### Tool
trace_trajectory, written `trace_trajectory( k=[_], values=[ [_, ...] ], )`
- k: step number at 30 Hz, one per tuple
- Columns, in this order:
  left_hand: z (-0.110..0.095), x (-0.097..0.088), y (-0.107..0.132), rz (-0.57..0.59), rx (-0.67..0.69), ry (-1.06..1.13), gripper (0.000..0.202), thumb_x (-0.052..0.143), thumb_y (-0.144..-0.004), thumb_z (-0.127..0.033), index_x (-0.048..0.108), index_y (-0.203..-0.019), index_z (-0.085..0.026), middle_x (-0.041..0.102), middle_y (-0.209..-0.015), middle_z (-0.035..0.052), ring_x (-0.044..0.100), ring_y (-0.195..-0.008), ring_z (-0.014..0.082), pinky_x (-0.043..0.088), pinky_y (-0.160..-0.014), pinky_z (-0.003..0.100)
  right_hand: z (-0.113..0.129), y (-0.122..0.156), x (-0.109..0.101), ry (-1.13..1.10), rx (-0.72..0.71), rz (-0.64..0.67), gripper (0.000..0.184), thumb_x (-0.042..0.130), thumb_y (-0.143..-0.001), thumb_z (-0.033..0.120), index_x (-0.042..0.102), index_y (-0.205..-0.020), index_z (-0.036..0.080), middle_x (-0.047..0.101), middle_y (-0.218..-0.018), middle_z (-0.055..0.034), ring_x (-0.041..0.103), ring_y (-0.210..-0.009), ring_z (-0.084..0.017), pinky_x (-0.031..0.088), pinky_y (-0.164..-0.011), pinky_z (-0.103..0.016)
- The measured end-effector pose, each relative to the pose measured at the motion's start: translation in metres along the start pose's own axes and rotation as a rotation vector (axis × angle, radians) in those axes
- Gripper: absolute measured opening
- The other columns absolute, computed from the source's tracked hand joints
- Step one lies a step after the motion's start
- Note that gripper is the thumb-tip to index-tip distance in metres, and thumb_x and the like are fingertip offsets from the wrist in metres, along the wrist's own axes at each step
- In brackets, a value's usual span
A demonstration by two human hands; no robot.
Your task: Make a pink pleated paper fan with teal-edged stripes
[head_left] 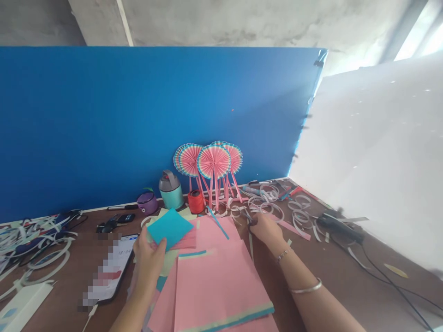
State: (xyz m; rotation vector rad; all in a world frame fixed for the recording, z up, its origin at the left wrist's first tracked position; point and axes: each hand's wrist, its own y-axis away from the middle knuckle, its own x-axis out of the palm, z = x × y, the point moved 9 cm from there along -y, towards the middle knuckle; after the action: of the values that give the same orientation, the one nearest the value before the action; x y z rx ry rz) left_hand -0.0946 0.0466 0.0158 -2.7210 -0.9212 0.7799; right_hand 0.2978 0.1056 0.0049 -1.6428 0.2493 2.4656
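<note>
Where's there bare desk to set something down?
Bare brown tabletop shows between the right arm and black corded block; a smaller patch separates the phone from the left-side strip pile. It is crowded midway, with pink sheets, and along the blue panel, with fans and curled strips.

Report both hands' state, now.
Left hand: closed, holding a flat blue four-sided paper piece.
Right hand: at what looks like dark-handled metal scissors; open or closed cannot be told.
</note>
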Motion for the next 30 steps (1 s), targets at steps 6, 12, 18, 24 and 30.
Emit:
trace_trajectory(
  k=[6, 12, 18, 24, 30],
  values=[
    [-0.067, 0.040, 0.051, 0.415, 0.594, -0.163, 0.023, 0.043, -0.087, -0.024, 0.065, -0.093, -0.023, 0.064, -0.099, 0.0064, 0.055, -0.099, 0.0229, 0.044, -0.088, 0.042, 0.001, -0.003, -0.005, -0.048, -0.006, -0.051, 0.027, 0.053, -0.075, 0.022, 0.061, -0.100, 0.017, 0.067, -0.089, -0.0080, 0.061, -0.080, -0.020, 0.032, -0.057, -0.024],
    [-0.094, 0.069, 0.119, 0.851, 0.773, -0.219, 0.021, 0.049, -0.084, -0.014, 0.066, -0.094, -0.023, 0.064, -0.101, 0.0056, 0.055, -0.097, 0.0213, 0.047, -0.083, 0.037, 0.061, 0.014, 0.003, -0.132, -0.288, -0.054, 0.023, 0.045, -0.082, 0.022, 0.064, -0.071, 0.017, 0.065, -0.076, -0.0057, 0.056, -0.070, -0.015, 0.030, -0.058, -0.023],
    [-0.087, 0.073, 0.132, 0.969, 0.775, -0.327, 0.020, 0.050, -0.084, -0.016, 0.065, -0.095, -0.022, 0.062, -0.100, 0.0050, 0.055, -0.093, 0.0212, 0.046, -0.081, 0.037, 0.101, 0.004, 0.036, -0.144, -0.319, 0.005, 0.014, 0.058, -0.073, 0.028, 0.063, -0.068, 0.015, 0.063, -0.080, -0.0079, 0.056, -0.078, -0.019, 0.031, -0.060, -0.023],
    [-0.088, 0.073, 0.133, 1.012, 0.780, -0.365, 0.017, 0.050, -0.083, -0.017, 0.065, -0.089, -0.023, 0.062, -0.099, 0.0030, 0.054, -0.091, 0.0205, 0.044, -0.078, 0.036, 0.107, -0.016, 0.050, -0.250, -0.301, 0.057, 0.010, 0.052, -0.069, 0.011, 0.062, -0.069, 0.014, 0.064, -0.078, -0.0084, 0.055, -0.078, -0.019, 0.035, -0.063, -0.024],
    [-0.091, 0.070, 0.134, 1.049, 0.785, -0.355, 0.019, 0.050, -0.082, -0.014, 0.066, -0.078, -0.024, 0.064, -0.094, 0.0009, 0.056, -0.088, 0.0193, 0.043, -0.079, 0.036, 0.101, 0.002, 0.045, -0.460, -0.404, 0.324, 0.008, 0.056, -0.069, 0.017, 0.063, -0.073, 0.014, 0.064, -0.069, -0.0021, 0.056, -0.064, -0.012, 0.039, -0.056, -0.019]
  ],
)
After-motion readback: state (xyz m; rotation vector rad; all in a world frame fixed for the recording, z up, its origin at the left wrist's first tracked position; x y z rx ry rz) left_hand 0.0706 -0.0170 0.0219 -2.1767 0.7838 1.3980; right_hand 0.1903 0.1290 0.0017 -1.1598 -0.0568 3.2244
